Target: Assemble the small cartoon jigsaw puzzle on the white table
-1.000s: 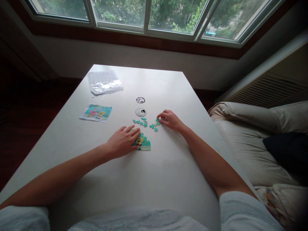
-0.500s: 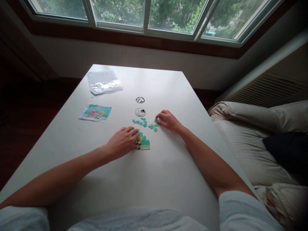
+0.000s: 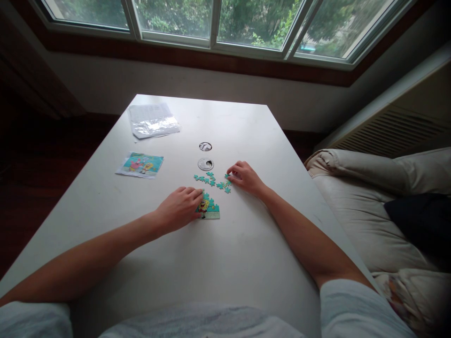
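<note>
My left hand (image 3: 181,206) grips the left side of a partly assembled jigsaw puzzle (image 3: 211,210), fingers at its upper edge and thumb low on its side. The puzzle lies flat, showing a yellow cartoon figure on teal above a pale strip; its left part is hidden under my fingers. My right hand (image 3: 244,177) is pinched at a small teal puzzle piece (image 3: 227,177), right of the loose ones. Several loose teal puzzle pieces (image 3: 206,180) lie scattered just beyond the assembled part, between my hands.
A printed picture sheet (image 3: 143,165) lies on the white table (image 3: 197,272), left of the puzzle. Behind it is a clear plastic bag with papers (image 3: 154,121). Two round inserts (image 3: 205,164) sit in the tabletop. A beige sofa (image 3: 347,206) stands along the right.
My right hand has shifted very slightly left and a loose piece near its fingertips has moved a little. My left hand and the assembled part stay in place.
</note>
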### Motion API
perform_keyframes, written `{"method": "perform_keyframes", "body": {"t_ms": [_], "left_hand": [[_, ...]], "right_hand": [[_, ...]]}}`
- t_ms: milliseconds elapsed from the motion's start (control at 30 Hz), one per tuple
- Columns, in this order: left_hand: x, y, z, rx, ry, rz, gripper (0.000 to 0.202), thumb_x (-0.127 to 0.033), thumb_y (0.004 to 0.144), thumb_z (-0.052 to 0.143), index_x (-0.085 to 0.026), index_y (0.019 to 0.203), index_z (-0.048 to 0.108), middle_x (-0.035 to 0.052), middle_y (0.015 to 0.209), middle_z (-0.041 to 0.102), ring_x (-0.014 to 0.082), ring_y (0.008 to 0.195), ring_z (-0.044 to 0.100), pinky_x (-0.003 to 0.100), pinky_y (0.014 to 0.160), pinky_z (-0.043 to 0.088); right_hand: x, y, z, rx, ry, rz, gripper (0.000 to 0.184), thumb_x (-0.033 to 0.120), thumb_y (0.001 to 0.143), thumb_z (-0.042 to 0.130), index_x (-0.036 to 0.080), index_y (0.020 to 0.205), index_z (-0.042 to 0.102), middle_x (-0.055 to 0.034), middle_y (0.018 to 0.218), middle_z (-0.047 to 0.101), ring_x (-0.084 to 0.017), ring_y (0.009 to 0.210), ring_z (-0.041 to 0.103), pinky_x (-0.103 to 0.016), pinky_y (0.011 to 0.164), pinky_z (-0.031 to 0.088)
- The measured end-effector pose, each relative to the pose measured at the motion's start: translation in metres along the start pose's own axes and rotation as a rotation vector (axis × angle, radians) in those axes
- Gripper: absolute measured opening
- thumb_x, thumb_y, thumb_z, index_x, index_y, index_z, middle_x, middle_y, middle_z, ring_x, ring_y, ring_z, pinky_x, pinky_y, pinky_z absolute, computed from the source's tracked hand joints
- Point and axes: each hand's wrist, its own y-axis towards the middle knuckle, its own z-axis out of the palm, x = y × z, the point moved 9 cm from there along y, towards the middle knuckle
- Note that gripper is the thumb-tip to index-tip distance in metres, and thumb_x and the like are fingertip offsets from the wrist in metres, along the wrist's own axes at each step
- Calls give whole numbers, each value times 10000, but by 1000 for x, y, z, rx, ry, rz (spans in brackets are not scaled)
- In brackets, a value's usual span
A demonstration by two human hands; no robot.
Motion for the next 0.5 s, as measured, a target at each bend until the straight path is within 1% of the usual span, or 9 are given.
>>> {"method": "perform_keyframes", "body": {"t_ms": [133, 300, 500], "left_hand": [[-2, 0, 0, 7, 6, 10, 460, -400, 935, 650, -173, 1321, 547, 125, 1419, 581, 266, 1233, 579, 376, 1018, 430], [-4, -2, -2, 29, 22, 25, 502, -408, 918, 663, -161, 1337, 539, 141, 1449, 552, 279, 1254, 565, 385, 1023, 429], [-5, -4, -2, 39, 28, 36, 526, -417, 900, 678, -161, 1339, 540, 151, 1474, 525, 289, 1279, 546, 399, 1034, 431]], "right_hand": [[0, 0, 0, -14, -7, 0, 128, 275, 884, 676, 240, 1002, 712, -61, 900, 607, -236, 905, 534, -378, 871, 435], [-1, -1, -2, -38, 9, -2, 169, 198, 893, 621, 236, 1028, 715, -61, 897, 628, -229, 894, 552, -367, 854, 449], [3, 0, -4, -47, 47, -23, 165, 141, 874, 602, 226, 950, 721, -60, 904, 660, -212, 875, 573, -342, 818, 460]]}}
